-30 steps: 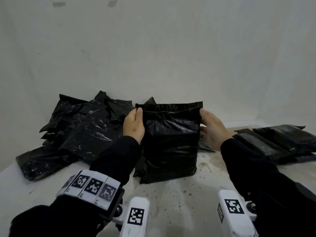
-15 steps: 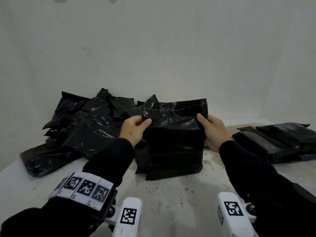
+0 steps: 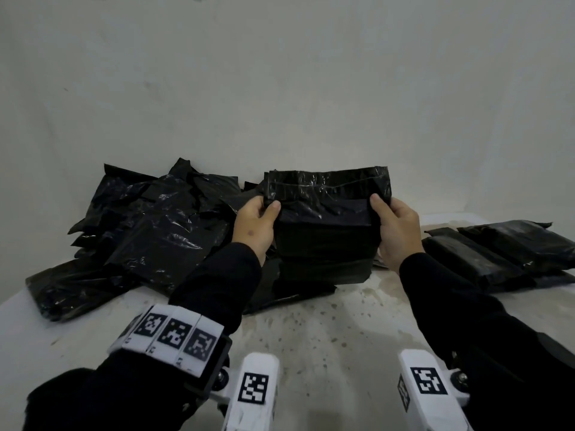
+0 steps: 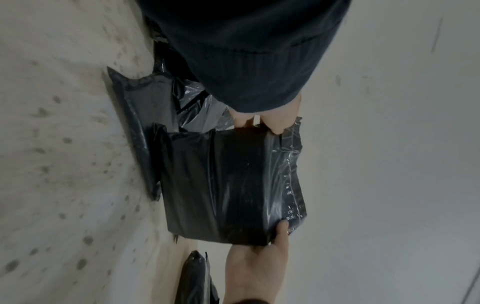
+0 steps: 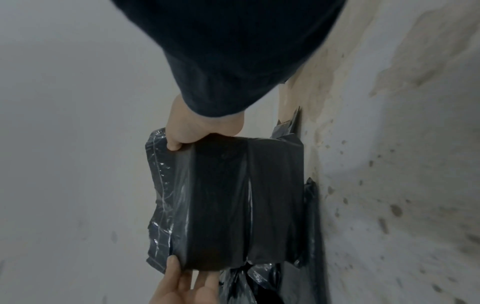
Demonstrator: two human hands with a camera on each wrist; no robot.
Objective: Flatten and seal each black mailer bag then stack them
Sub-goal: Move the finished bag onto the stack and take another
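Note:
I hold a black mailer bag [image 3: 326, 237] upright at the table's middle, its glossy flap [image 3: 326, 185] standing up along the top. My left hand [image 3: 261, 219] grips the bag's left edge, thumb on the front just under the flap. My right hand [image 3: 389, 225] grips the right edge the same way. The left wrist view shows the bag [image 4: 228, 189] between my left hand [image 4: 270, 123] and right hand [image 4: 259, 257]. In the right wrist view the bag [image 5: 233, 201] spans my right hand [image 5: 192, 133] and left hand [image 5: 176, 281]. The fingers behind the bag are hidden.
A loose pile of crumpled black bags [image 3: 149, 231] lies at the left, reaching under the held bag. Flattened bags [image 3: 504, 253] lie stacked at the right. A speckled white table [image 3: 326, 343] runs toward me, and a white wall stands close behind.
The bag's bottom edge has risen from the table. Both thumbs have moved from the bag's side edges onto its front, just under the flap.

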